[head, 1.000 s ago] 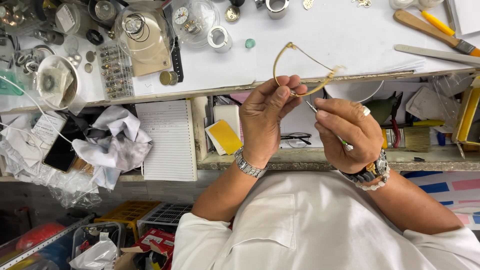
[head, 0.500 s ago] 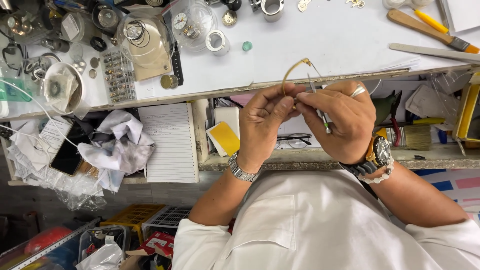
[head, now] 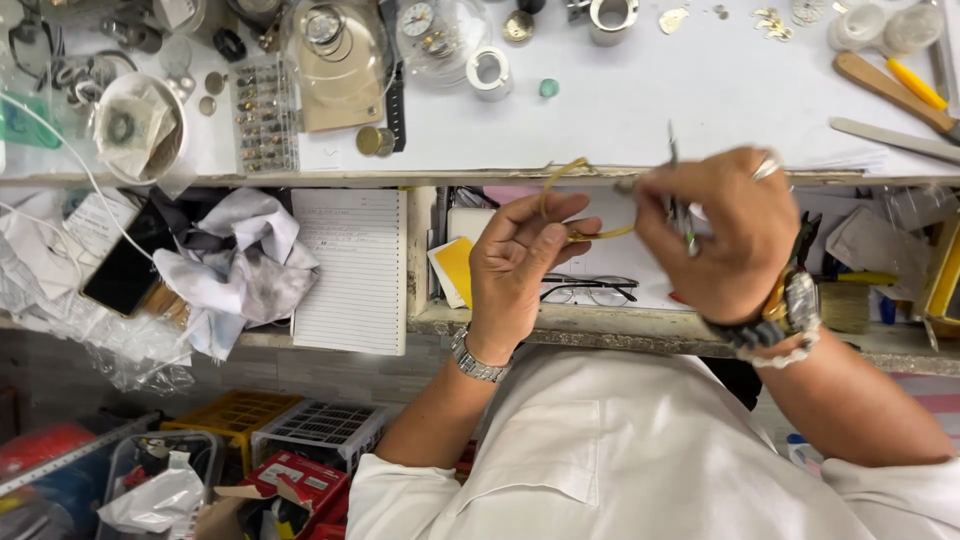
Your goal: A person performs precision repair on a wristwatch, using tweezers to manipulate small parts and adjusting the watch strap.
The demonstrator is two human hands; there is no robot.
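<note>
My left hand (head: 525, 262) pinches a thin gold-coloured spectacle frame (head: 562, 176) between thumb and fingers, just in front of the bench edge. My right hand (head: 715, 232), blurred by motion, grips a slim metal tool (head: 676, 195) that points up towards the frame's right end. A ring shows on the right hand and a watch sits on each wrist. Part of the frame is hidden behind the right hand's fingers.
The white bench top (head: 640, 100) carries watch parts, a glass dome (head: 330, 45), a tape roll (head: 488, 72), a parts box (head: 265, 115) and wooden-handled tools (head: 890, 90). An open drawer below holds spectacles (head: 590, 291), a lined notepad (head: 352, 270), a crumpled cloth (head: 235, 265) and a phone (head: 125, 265).
The right hand has lifted and swung rightwards with the tool, away from the left hand. The left hand keeps its hold on the gold frame. The view has shifted slightly.
</note>
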